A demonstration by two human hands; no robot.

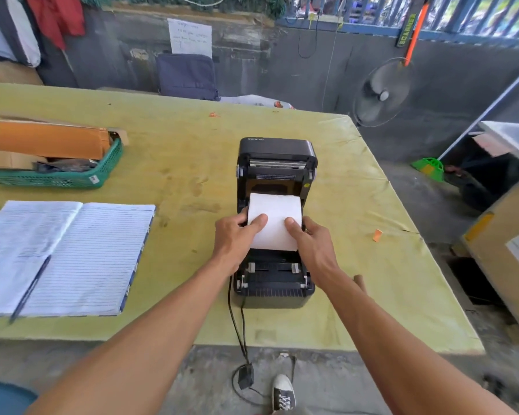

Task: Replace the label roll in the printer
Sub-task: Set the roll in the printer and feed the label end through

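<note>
A black label printer (274,287) stands on the yellow-green table with its lid (277,152) swung up and back. A white label roll (274,223) sits in the open bay, its paper face turned up. My left hand (237,239) grips the roll's left side, thumb on top of the paper. My right hand (310,242) holds the right side the same way. The roll's core and the bay under it are hidden by the paper and my fingers.
An open lined notebook (81,256) with a pen (30,289) lies at the left. A green basket (57,178) of cardboard stands at the far left. The printer's cable (237,327) drops over the table's near edge to an adapter (246,375). A cardboard box (504,253) stands at the right.
</note>
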